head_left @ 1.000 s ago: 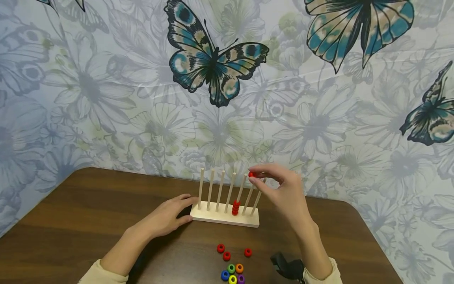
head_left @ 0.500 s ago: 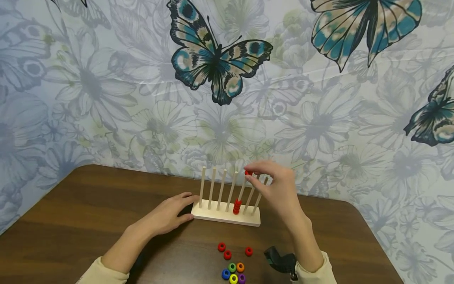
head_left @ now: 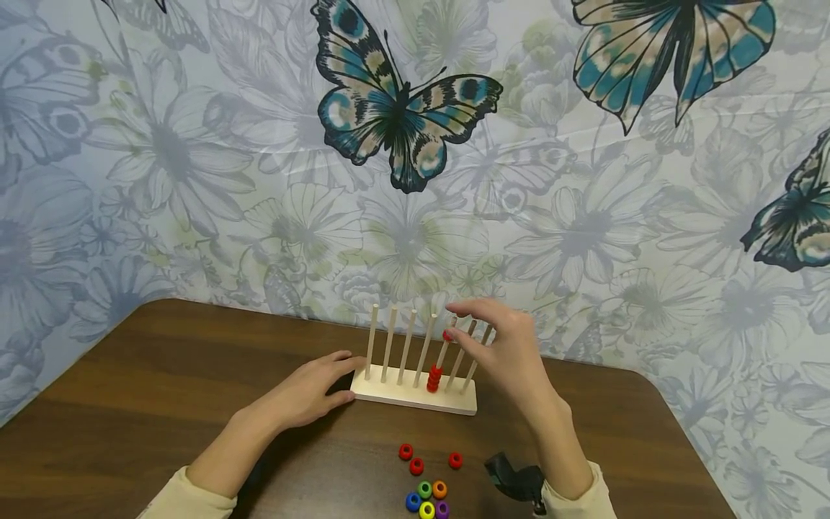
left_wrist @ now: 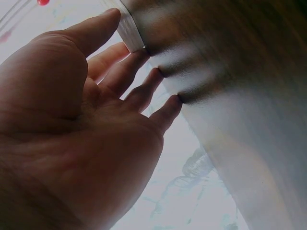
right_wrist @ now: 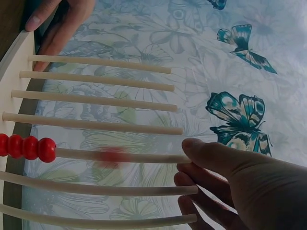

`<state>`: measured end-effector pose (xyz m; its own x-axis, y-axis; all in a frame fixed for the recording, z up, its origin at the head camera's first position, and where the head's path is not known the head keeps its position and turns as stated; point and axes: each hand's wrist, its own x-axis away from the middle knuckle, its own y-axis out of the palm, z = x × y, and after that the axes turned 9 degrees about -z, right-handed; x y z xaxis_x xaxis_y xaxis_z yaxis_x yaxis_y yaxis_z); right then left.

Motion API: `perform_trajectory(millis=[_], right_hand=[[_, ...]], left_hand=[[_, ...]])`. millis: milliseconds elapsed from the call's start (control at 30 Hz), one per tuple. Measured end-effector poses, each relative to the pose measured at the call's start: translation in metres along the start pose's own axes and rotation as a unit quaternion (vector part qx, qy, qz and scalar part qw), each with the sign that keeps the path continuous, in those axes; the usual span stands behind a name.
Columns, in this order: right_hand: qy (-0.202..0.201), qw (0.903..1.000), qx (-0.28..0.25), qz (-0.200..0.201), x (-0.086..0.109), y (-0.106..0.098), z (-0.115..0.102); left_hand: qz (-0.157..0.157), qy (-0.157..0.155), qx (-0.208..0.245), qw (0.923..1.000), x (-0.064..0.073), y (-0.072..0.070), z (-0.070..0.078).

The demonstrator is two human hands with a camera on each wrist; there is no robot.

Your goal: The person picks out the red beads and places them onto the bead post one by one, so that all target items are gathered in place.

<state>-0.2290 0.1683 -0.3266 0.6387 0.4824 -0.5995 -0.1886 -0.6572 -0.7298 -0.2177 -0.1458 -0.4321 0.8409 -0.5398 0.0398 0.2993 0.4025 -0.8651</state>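
A wooden peg stand [head_left: 415, 393] with several upright pegs stands on the table. My left hand [head_left: 305, 393] holds its left end, thumb at the front corner and fingers toward the back. In the left wrist view, the fingertips of that left hand [left_wrist: 96, 110] reach the stand's end and the tabletop. Several red beads [head_left: 433, 378] are stacked low on one peg. Above them a loose red bead [head_left: 447, 336] is on the same peg, blurred in the right wrist view. My right hand [head_left: 506, 346] is by that peg's top, thumb and fingers apart, holding nothing.
In front of the stand lie loose red beads [head_left: 416, 466] and a cluster with green, orange, blue, yellow and purple [head_left: 442, 509] beads. A black strap-like object [head_left: 515, 479] is by the right wrist. A butterfly-patterned cloth [head_left: 415, 238] hangs behind the brown table [head_left: 162, 375].
My right hand brought a red bead left onto the peg holding the stacked beads, then let it go. The bead is now lower on the peg. The left hand stays on the stand.
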Motion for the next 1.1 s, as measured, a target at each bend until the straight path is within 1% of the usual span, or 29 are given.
perform_trajectory(millis=[167, 433, 633, 833, 967, 1033, 1100], right_hand=[[0.012, 0.9999, -0.009, 0.003, 0.005, -0.007, -0.003], [-0.003, 0.9993, -0.029, 0.024, 0.016, -0.020, -0.004], [-0.012, 0.9996, -0.014, 0.022, 0.027, -0.027, -0.004], [-0.022, 0.9996, -0.012, 0.012, 0.037, -0.032, -0.001], [-0.018, 0.9993, -0.033, 0.002, 0.042, -0.028, 0.000], [-0.016, 0.9988, -0.044, -0.011, 0.043, -0.022, -0.002], [-0.015, 0.9972, -0.063, -0.038, 0.044, -0.015, -0.005]], left_hand=[[-0.003, -0.004, 0.003, 1.0000, 0.000, 0.001, 0.002], [-0.009, -0.005, 0.011, 0.9999, 0.000, 0.000, 0.004], [-0.004, -0.003, 0.002, 1.0000, 0.001, -0.002, 0.004], [-0.006, -0.001, 0.003, 1.0000, 0.001, -0.003, 0.002], [-0.008, -0.002, 0.006, 0.9999, 0.002, -0.001, 0.001], [-0.006, -0.001, 0.008, 0.9999, 0.002, -0.001, 0.001], [-0.005, 0.001, 0.010, 0.9999, 0.002, -0.001, 0.001]])
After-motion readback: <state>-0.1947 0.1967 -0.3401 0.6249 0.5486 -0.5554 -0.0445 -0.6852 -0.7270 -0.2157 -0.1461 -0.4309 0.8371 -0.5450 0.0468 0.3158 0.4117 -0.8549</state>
